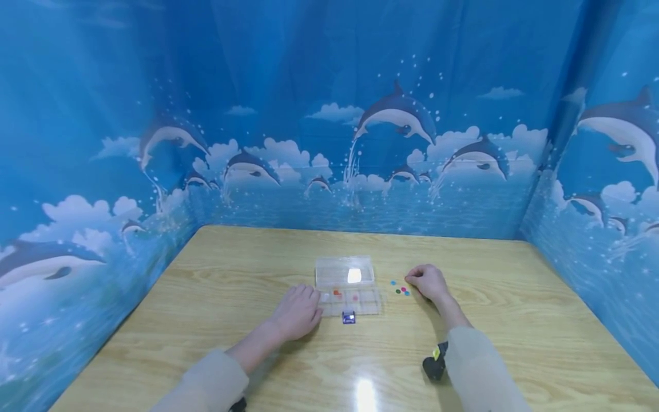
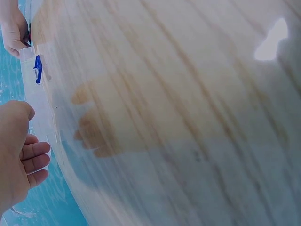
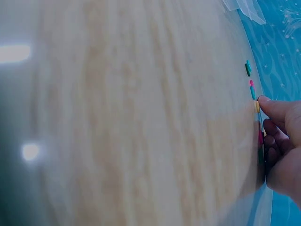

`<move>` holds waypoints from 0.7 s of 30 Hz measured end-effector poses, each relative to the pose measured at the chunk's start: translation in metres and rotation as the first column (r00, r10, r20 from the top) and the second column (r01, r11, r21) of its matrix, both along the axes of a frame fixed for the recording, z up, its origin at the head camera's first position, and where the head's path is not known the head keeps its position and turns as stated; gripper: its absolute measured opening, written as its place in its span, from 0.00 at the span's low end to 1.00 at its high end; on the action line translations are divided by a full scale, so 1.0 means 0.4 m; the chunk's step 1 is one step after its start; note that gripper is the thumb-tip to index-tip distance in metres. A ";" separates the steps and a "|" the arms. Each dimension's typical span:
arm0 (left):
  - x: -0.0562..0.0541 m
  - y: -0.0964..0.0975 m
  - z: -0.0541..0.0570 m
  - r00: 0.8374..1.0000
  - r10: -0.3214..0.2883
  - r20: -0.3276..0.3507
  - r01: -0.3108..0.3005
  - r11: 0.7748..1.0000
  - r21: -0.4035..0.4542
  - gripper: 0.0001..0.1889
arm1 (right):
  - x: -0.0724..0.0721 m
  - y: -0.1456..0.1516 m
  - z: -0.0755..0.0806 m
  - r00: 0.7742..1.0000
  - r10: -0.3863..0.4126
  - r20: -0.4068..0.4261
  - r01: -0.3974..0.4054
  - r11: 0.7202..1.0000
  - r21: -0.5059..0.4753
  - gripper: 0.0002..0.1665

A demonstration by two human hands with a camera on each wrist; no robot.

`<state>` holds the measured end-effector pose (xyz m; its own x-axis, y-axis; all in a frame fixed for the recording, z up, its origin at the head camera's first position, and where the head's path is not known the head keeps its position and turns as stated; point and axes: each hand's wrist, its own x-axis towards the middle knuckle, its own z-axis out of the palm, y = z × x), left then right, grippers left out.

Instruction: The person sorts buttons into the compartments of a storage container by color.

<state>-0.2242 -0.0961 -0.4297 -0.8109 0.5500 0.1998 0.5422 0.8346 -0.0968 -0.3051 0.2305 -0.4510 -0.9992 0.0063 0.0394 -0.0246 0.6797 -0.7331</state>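
A clear plastic compartment box (image 1: 366, 308) lies with its lid (image 1: 329, 273) raised on the far side. Orange-red pieces (image 1: 337, 292) and a pink piece (image 1: 355, 298) sit in its compartments. My left hand (image 1: 296, 312) holds the box's left end, thumb near the front corner; in the left wrist view the thumb overlaps the clear wall (image 2: 42, 108). To the right of the box, my right hand (image 1: 428, 281) pinches at a small disc with thumb and forefinger; the fingertips mostly cover it. Several small coloured discs (image 1: 404, 289) lie just left of those fingers.
A small blue-edged piece (image 1: 348, 317) stands against the box's front edge. The wood-grain table (image 1: 360, 355) is glossy and reflects a bright light. Blue dolphin-print curtains (image 1: 288, 200) enclose its back and sides. A black wrist device (image 1: 434, 369) hangs beside the right sleeve.
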 end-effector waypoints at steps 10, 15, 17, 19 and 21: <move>0.001 0.001 0.004 1.000 0.002 0.007 -0.002 1.000 -0.005 0.15 | -0.001 0.008 0.006 0.998 -0.053 0.028 0.055 0.994 -0.090 0.08; 0.001 0.000 0.002 1.000 0.000 0.002 0.000 1.000 -0.007 0.15 | -0.001 0.015 0.008 0.997 -0.067 0.024 0.069 0.991 -0.116 0.07; 0.000 0.000 0.000 1.000 -0.002 -0.001 0.002 1.000 -0.004 0.14 | -0.002 0.018 0.008 0.997 -0.067 0.028 0.070 0.992 -0.108 0.07; 0.000 0.000 0.000 1.000 -0.002 -0.003 0.002 1.000 -0.003 0.14 | -0.002 0.020 0.010 0.997 -0.066 0.032 0.069 0.992 -0.107 0.07; 0.000 0.000 -0.001 1.000 -0.003 -0.003 0.003 1.000 -0.002 0.14 | -0.001 0.021 0.012 0.998 -0.053 0.031 0.056 0.992 -0.110 0.08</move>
<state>-0.2243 -0.0963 -0.4300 -0.8088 0.5528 0.2008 0.5444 0.8328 -0.1003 -0.3054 0.2388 -0.4463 -0.9979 0.0635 0.0077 0.0316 0.5943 -0.8036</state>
